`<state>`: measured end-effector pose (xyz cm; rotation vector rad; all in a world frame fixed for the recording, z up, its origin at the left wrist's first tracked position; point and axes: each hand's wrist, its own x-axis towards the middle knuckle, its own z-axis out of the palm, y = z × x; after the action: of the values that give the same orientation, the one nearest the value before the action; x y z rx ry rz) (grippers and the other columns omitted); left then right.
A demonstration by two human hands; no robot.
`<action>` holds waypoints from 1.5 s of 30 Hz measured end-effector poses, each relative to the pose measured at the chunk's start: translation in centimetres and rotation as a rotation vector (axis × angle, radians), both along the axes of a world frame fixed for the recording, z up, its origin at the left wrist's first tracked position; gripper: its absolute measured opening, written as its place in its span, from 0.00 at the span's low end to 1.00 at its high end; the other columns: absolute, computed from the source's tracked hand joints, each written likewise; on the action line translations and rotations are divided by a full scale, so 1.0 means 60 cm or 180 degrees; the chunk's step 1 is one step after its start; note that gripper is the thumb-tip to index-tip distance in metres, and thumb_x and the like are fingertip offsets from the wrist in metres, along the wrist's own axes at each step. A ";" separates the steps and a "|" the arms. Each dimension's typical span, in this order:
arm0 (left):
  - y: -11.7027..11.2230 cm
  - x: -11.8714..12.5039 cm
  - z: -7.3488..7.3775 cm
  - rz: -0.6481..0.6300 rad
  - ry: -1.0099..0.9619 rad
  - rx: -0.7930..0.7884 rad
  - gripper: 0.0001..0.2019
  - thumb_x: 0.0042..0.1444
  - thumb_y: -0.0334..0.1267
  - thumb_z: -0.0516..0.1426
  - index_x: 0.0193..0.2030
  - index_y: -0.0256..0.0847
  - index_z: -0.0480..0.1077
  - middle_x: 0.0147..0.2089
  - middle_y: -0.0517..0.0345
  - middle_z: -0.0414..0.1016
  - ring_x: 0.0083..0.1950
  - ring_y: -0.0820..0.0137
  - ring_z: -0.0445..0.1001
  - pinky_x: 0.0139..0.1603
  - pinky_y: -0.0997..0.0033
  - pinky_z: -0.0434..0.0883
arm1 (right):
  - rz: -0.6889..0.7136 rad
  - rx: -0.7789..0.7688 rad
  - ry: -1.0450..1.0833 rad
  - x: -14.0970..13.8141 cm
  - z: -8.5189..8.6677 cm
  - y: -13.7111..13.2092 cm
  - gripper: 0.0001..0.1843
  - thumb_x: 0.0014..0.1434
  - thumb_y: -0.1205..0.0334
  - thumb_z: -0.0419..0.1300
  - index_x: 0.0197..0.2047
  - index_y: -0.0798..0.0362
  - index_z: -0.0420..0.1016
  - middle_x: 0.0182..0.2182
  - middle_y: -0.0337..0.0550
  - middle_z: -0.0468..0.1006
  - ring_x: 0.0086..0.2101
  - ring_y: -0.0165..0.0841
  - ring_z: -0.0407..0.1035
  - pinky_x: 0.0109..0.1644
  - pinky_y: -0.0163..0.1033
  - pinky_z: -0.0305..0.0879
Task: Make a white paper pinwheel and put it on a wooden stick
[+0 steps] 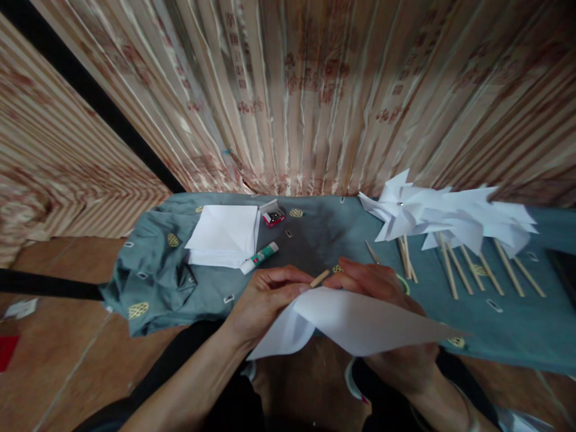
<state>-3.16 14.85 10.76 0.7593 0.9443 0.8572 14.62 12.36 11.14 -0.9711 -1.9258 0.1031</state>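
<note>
A white paper pinwheel [364, 318] is held low over the front of the table, its folded blades spread toward me. The tip of a wooden stick [320, 278] pokes out at its far edge, between my two hands. My left hand [267, 297] is closed, thumb and fingers pinching the stick and paper from the left. On the right, my right hand [378, 285] has its fingers curled at the paper's far edge, close to the stick. The paper covers much of that palm and most of the stick.
A stack of white paper squares [225, 231] lies left, with a glue stick [260, 258] and an open box of pins [272, 214] beside it. Several finished pinwheels [454, 210] lie at the right. Scissors [372, 252] are partly hidden behind my right hand. A patterned curtain [306, 102] hangs behind the cloth-covered table [517, 327].
</note>
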 end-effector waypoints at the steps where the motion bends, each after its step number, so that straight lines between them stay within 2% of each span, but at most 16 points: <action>1: 0.000 0.001 0.001 0.0008 -0.0010 -0.0004 0.07 0.40 0.38 0.67 0.26 0.37 0.79 0.26 0.61 0.74 0.25 0.79 0.64 0.27 0.78 0.60 | 0.0016 -0.0008 0.0007 0.000 -0.001 0.000 0.25 0.60 0.62 0.58 0.60 0.51 0.60 0.35 0.43 0.80 0.38 0.40 0.75 0.44 0.47 0.70; 6: 0.001 0.000 0.002 0.0075 0.0169 0.0196 0.06 0.39 0.38 0.67 0.24 0.38 0.79 0.26 0.60 0.73 0.26 0.77 0.64 0.28 0.77 0.62 | -0.0023 0.0006 0.0001 -0.001 -0.003 0.000 0.23 0.60 0.62 0.58 0.58 0.50 0.62 0.36 0.44 0.80 0.38 0.40 0.75 0.43 0.46 0.70; 12: 0.006 -0.011 -0.009 -0.0073 0.0364 0.0450 0.05 0.42 0.39 0.67 0.27 0.41 0.80 0.29 0.58 0.75 0.28 0.76 0.66 0.28 0.76 0.62 | -0.0022 0.0006 -0.0085 -0.003 0.001 -0.002 0.27 0.59 0.62 0.59 0.61 0.50 0.59 0.34 0.44 0.80 0.37 0.40 0.75 0.42 0.45 0.70; 19: 0.007 -0.013 -0.009 -0.0060 0.0356 0.0413 0.09 0.40 0.40 0.67 0.26 0.37 0.80 0.27 0.56 0.74 0.27 0.75 0.67 0.28 0.75 0.62 | -0.0047 -0.0165 -0.0270 0.003 -0.007 0.002 0.19 0.61 0.61 0.55 0.55 0.50 0.66 0.39 0.45 0.80 0.40 0.39 0.74 0.45 0.45 0.70; 23: 0.004 -0.015 -0.001 -0.0065 0.0622 0.0667 0.07 0.41 0.39 0.66 0.26 0.37 0.80 0.26 0.57 0.73 0.28 0.74 0.66 0.30 0.74 0.63 | 0.0007 -0.0304 -0.0373 0.006 -0.012 0.006 0.14 0.60 0.65 0.55 0.50 0.51 0.69 0.41 0.44 0.80 0.42 0.37 0.74 0.48 0.44 0.70; 27: -0.002 -0.019 -0.002 -0.0013 0.0918 0.0958 0.05 0.45 0.37 0.65 0.27 0.39 0.80 0.28 0.56 0.74 0.30 0.73 0.68 0.34 0.73 0.65 | 0.0003 -0.0278 -0.0422 0.006 -0.016 0.006 0.13 0.60 0.65 0.55 0.49 0.51 0.71 0.41 0.45 0.80 0.42 0.38 0.75 0.47 0.44 0.71; 32: -0.005 -0.023 -0.010 -0.0010 0.1026 0.1207 0.05 0.46 0.38 0.66 0.28 0.39 0.80 0.29 0.55 0.75 0.31 0.71 0.70 0.35 0.72 0.66 | -0.0098 -0.0137 -0.0520 0.004 -0.027 0.005 0.14 0.61 0.66 0.54 0.50 0.51 0.71 0.38 0.44 0.80 0.39 0.37 0.75 0.44 0.43 0.71; 37: -0.006 -0.027 -0.020 -0.0084 0.1038 0.1039 0.07 0.45 0.40 0.66 0.29 0.38 0.81 0.29 0.54 0.74 0.31 0.71 0.69 0.31 0.73 0.64 | -0.0145 -0.0035 -0.0611 0.001 -0.039 0.005 0.14 0.61 0.65 0.54 0.51 0.51 0.69 0.36 0.44 0.81 0.37 0.37 0.76 0.42 0.42 0.72; 42: -0.004 -0.025 -0.043 -0.0084 0.1004 0.0887 0.07 0.44 0.39 0.65 0.29 0.38 0.80 0.30 0.54 0.75 0.31 0.71 0.69 0.30 0.74 0.63 | -0.0043 -0.0092 -0.0545 0.003 -0.065 0.012 0.13 0.61 0.66 0.55 0.50 0.54 0.69 0.37 0.46 0.81 0.37 0.37 0.76 0.42 0.45 0.73; 45: -0.002 -0.019 -0.061 -0.0003 0.1069 0.0890 0.06 0.44 0.37 0.65 0.28 0.38 0.80 0.29 0.54 0.76 0.32 0.71 0.70 0.32 0.75 0.64 | -0.0046 -0.0309 -0.0473 0.006 -0.083 0.018 0.12 0.59 0.67 0.55 0.47 0.54 0.72 0.40 0.47 0.81 0.40 0.39 0.76 0.43 0.47 0.73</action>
<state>-4.32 14.74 7.10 1.1705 1.1319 0.8872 15.00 13.47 6.14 -1.0832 -2.0649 0.1198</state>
